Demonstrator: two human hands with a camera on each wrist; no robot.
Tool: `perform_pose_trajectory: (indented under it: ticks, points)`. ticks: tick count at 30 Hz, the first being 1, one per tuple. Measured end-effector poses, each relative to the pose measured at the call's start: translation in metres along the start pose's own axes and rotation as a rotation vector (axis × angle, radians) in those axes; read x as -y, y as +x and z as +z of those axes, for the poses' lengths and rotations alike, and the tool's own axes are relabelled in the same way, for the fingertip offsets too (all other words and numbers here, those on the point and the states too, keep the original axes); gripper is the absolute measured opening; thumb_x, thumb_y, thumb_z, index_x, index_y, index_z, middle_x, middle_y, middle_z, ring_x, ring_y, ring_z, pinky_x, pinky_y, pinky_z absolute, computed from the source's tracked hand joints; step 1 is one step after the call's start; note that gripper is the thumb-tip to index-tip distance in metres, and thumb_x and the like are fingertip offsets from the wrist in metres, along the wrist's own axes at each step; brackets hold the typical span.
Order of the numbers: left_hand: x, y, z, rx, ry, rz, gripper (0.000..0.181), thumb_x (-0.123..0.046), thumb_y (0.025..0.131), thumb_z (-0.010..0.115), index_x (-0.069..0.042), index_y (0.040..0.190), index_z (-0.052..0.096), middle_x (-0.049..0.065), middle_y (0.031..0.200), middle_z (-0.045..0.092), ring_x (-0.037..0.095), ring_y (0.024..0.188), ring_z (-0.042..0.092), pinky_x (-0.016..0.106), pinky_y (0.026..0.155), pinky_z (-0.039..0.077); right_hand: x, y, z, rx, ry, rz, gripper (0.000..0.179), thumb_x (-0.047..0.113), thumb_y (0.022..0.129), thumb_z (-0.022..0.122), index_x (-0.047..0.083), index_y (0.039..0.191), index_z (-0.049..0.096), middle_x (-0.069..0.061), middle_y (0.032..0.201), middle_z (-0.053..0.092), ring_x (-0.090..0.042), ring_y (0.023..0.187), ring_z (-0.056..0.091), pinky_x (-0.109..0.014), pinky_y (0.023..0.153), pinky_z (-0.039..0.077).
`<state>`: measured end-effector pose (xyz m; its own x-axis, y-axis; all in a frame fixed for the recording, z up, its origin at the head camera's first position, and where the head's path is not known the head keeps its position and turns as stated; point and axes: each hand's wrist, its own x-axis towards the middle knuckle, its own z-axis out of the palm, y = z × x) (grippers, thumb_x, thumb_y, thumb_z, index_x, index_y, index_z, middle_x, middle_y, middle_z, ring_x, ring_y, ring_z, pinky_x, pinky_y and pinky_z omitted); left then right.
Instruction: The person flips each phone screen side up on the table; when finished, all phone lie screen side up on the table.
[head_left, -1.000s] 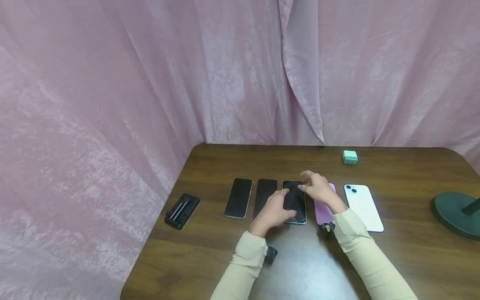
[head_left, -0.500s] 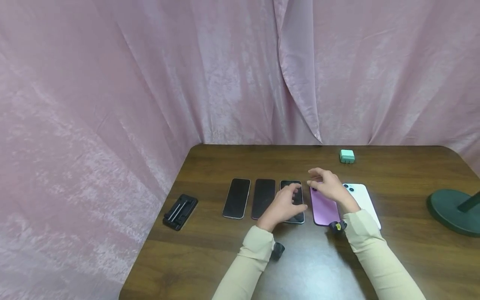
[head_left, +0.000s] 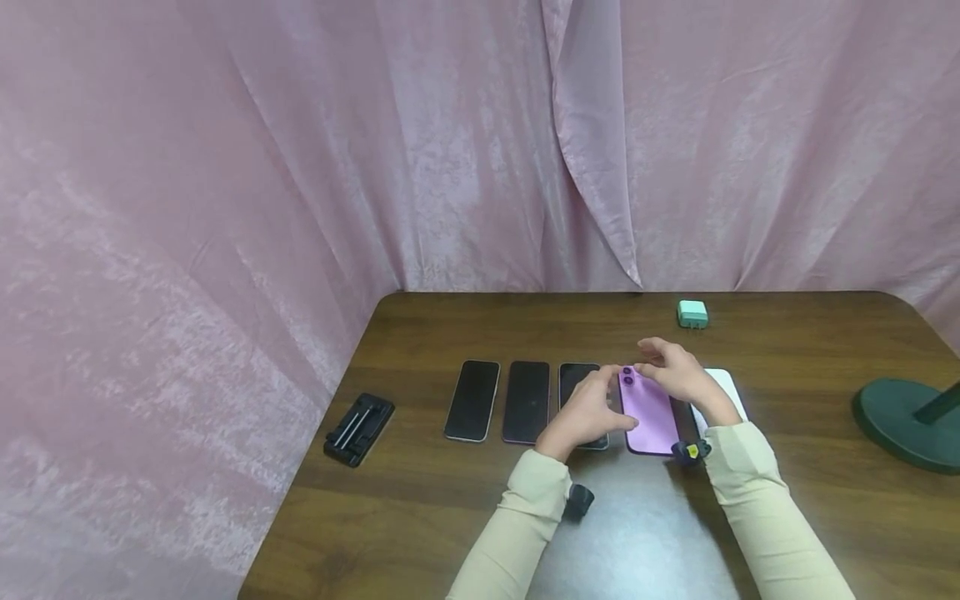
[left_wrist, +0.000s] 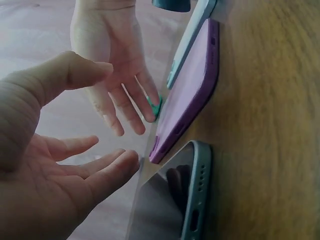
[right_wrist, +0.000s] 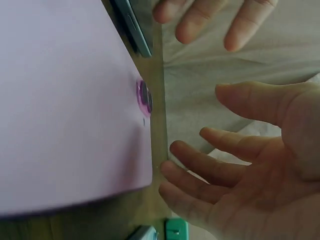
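A purple phone (head_left: 651, 421) lies back up on the table, its camera lenses at the far left corner. My left hand (head_left: 588, 414) hovers above a dark-screened phone (head_left: 576, 377), partly hiding it, with thumb and fingers spread towards the purple phone. Over the purple phone's far right edge is my right hand (head_left: 677, 377), fingers loosely bent. Both wrist views show the palms facing each other with nothing held; the left wrist view has the purple phone (left_wrist: 192, 85) below the right hand (left_wrist: 112, 50). A white phone (head_left: 726, 387) is partly covered by the right arm.
Two more dark-screened phones (head_left: 472, 402) (head_left: 527, 402) lie in the row to the left. A black case with slim tools (head_left: 358, 429) sits at far left. A mint-green charger (head_left: 692, 314) is at the back, and a green round base (head_left: 903, 425) stands on the right.
Both hands have shifted right, from over the third dark phone to around the purple phone. The phones stay where they lie; the head view has shifted slightly.
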<state>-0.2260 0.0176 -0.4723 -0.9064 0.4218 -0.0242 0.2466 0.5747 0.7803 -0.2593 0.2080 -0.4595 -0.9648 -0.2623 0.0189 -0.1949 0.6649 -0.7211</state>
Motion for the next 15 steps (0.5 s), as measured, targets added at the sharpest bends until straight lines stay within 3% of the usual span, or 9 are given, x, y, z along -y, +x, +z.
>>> perform_pose_trajectory:
  ticks: [4, 9, 12, 15]
  points:
    - [-0.001, 0.002, 0.005, 0.009, 0.017, -0.012, 0.084, -0.014, 0.074, 0.089, -0.006, 0.147, 0.048, 0.010, 0.130, 0.060, 0.019, 0.119, 0.058, 0.026, 0.092, 0.048, -0.004, -0.002, -0.004, 0.025, -0.015, 0.031, 0.050, 0.008, 0.098, 0.059, -0.019, 0.137, 0.044, -0.042, 0.129, 0.052, -0.056, 0.118, 0.052, -0.063, 0.095, 0.045]
    - [-0.004, 0.003, 0.011, 0.038, 0.114, 0.043, 0.088, -0.011, 0.071, 0.090, -0.004, 0.148, 0.046, 0.011, 0.137, 0.057, 0.017, 0.124, 0.052, 0.024, 0.102, 0.042, -0.008, -0.001, -0.005, 0.049, -0.030, 0.042, 0.049, 0.008, 0.097, 0.058, -0.019, 0.136, 0.044, -0.042, 0.127, 0.054, -0.056, 0.117, 0.053, -0.063, 0.094, 0.046]
    - [-0.007, 0.003, 0.015, 0.058, 0.165, 0.054, 0.092, -0.011, 0.069, 0.091, -0.005, 0.149, 0.045, 0.009, 0.132, 0.057, 0.012, 0.113, 0.054, 0.020, 0.096, 0.043, -0.010, 0.000, -0.004, 0.054, -0.043, 0.033, 0.048, 0.008, 0.097, 0.058, -0.020, 0.134, 0.045, -0.041, 0.126, 0.055, -0.056, 0.117, 0.054, -0.062, 0.094, 0.046]
    - [-0.008, 0.002, 0.021, 0.077, 0.188, 0.024, 0.092, -0.014, 0.070, 0.092, -0.008, 0.149, 0.046, 0.005, 0.129, 0.056, 0.009, 0.109, 0.053, 0.018, 0.093, 0.043, -0.011, -0.001, -0.004, 0.058, -0.063, 0.036, 0.049, 0.008, 0.096, 0.059, -0.020, 0.133, 0.046, -0.041, 0.126, 0.055, -0.055, 0.116, 0.055, -0.062, 0.094, 0.046]
